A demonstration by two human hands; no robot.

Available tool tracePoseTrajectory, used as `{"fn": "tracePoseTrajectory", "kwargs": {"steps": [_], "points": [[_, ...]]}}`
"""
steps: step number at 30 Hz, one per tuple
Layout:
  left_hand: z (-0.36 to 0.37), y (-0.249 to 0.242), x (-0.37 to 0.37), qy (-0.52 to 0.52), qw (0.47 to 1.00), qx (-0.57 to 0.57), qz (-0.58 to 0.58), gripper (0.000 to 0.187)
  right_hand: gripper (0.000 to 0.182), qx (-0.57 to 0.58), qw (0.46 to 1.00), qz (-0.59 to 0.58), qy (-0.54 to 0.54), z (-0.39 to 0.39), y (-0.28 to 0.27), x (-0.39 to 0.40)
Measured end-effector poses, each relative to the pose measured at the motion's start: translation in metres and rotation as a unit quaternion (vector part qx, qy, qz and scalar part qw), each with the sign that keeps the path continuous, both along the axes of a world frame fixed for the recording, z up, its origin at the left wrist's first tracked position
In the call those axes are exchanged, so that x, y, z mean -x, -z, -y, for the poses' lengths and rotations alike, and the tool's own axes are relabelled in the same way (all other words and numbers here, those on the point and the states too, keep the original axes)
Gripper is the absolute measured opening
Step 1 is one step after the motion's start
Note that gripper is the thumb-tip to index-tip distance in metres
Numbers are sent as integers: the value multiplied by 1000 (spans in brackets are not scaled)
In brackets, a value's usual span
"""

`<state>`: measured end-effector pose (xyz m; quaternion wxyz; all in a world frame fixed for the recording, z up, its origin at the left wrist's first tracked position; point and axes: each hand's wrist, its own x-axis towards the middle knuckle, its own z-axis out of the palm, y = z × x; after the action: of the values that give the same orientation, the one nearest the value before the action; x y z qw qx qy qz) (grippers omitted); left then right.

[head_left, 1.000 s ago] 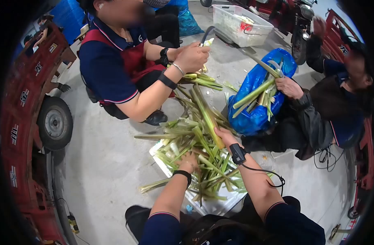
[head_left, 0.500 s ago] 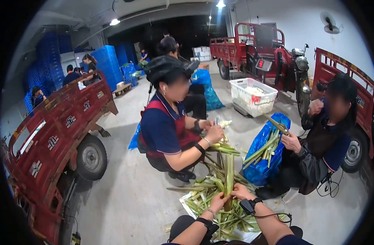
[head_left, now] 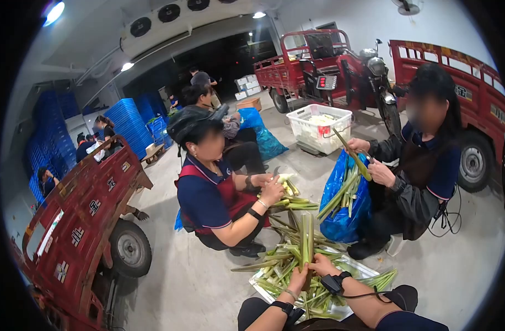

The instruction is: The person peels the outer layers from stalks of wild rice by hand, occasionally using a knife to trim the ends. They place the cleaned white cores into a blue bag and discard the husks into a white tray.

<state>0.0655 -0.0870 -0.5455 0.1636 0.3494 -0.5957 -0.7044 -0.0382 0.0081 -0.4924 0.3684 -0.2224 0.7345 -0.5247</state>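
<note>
My left hand (head_left: 298, 280) and my right hand (head_left: 322, 266) are close together, both closed on the lower part of one long green stalk (head_left: 306, 237). The stalk stands nearly upright, its broad layered sheath pointing away from me. Beneath my hands lies a heap of green stalks and peeled strips (head_left: 280, 263), spread on a white sheet (head_left: 368, 269). My fingertips pinch the stalk from either side, and parts of them are hidden behind it.
Left of the heap, a crouching co-worker (head_left: 208, 193) holds a pale peeled stalk. At right, another co-worker (head_left: 423, 160) holds a green stalk beside a blue bag (head_left: 340, 220) of stalks. Behind stand a white basket (head_left: 318, 132) and red cargo tricycles (head_left: 87, 220).
My view has tilted and shifted, so the surroundings sit differently. My hands keep hold of the stalk. The right co-worker has brought both hands together on their stalk.
</note>
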Motion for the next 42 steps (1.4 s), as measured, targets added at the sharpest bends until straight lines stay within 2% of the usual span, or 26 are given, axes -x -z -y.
{"fn": "tracePoseTrajectory", "kwargs": {"steps": [1, 2, 5, 7, 8, 9, 11, 12, 15, 16, 17, 18, 21, 23, 25, 27, 28, 29, 30, 31, 33, 35, 37, 38, 40, 42], "points": [[0, 11, 1, 3, 1000, 0, 8, 46, 41, 6, 1000, -13, -8, -3, -3, 0], [-6, -6, -1, -6, 1000, 15, 22, 47, 41, 6, 1000, -3, -5, -4, -6, -2], [-19, -7, 6, -33, 993, 101, 60, 47, 43, -65, 997, -29, 22, -9, -3, -3], [-25, -3, 12, -44, 961, 254, 97, 47, 44, -109, 976, -175, 64, -7, 15, 2], [-24, -2, 15, -41, 963, 254, 84, 47, 43, -91, 977, -175, 85, -5, 26, 5], [-26, -3, 16, -40, 968, 234, 82, 46, 37, -32, 981, -153, 113, -11, 16, 1], [-26, -6, 15, -44, 990, 134, 14, 47, 22, 38, 990, 3, 134, -13, 10, 1], [-15, 18, 15, -45, 988, 146, 7, 49, 23, 44, 987, 27, 153, -7, 23, 4], [6, 27, 19, -161, 984, -73, 5, 53, 17, 81, 967, 136, 201, -6, 18, -3], [19, 33, 21, -233, 947, -220, -10, 53, 18, 63, 978, 65, 186, -3, 25, -10], [31, 41, 18, -214, 946, -243, -13, 54, 18, 45, 985, -8, 169, 1, 30, -16], [43, 64, 20, -180, 953, -242, 5, 55, 21, 17, 996, -18, 80, -1, 12, -22], [50, 87, 30, -156, 933, -323, 20, 56, 16, 0, 998, -44, 42, -1, 12, -22], [49, 89, 26, -142, 937, -319, 22, 54, 14, -2, 1000, 11, 2, -8, -3, -25], [48, 74, 18, -200, 969, -109, 93, 52, 13, 25, 995, 83, -59, -3, 3, -30], [54, 60, 1, -174, 958, -227, -18, 52, 14, 69, 976, 162, -129, -7, -25, -35], [68, 72, -3, -150, 963, -224, -4, 51, 25, 39, 983, 118, -138, -9, -25, -29], [50, 36, -4, -208, 966, -136, 66, 50, 25, 44, 983, 118, -134, -18, -27, -24], [51, 45, -9, -179, 973, -141, 36, 49, 37, -93, 991, -11, -91, -31, -30, -20], [50, 55, -13, -151, 978, -146, 5, 49, 50, -228, 963, -139, -45, -42, -28, -13], [33, 58, -16, -71, 987, -146, -15, 48, 77, -231, 933, -277, -7, -51, 7, -10], [3, 39, -12, -12, 991, -137, 10, 40, 75, -169, 942, -288, 31, -34, 35, -12], [-18, 64, -6, 32, 999, 0, 21, 38, 61, -40, 993, -85, 65, -25, 40, -15], [-23, 56, -2, 34, 999, 1, 17, 38, 52, -26, 991, -81, 108, -23, 47, -15], [-35, 29, -2, 12, 997, -62, 44, 38, 52, -31, 994, -66, 82, -26, 57, -2], [-30, 28, -7, 16, 998, -35, 56, 38, 48, -25, 998, -46, 30, -30, 48, -2]]}}
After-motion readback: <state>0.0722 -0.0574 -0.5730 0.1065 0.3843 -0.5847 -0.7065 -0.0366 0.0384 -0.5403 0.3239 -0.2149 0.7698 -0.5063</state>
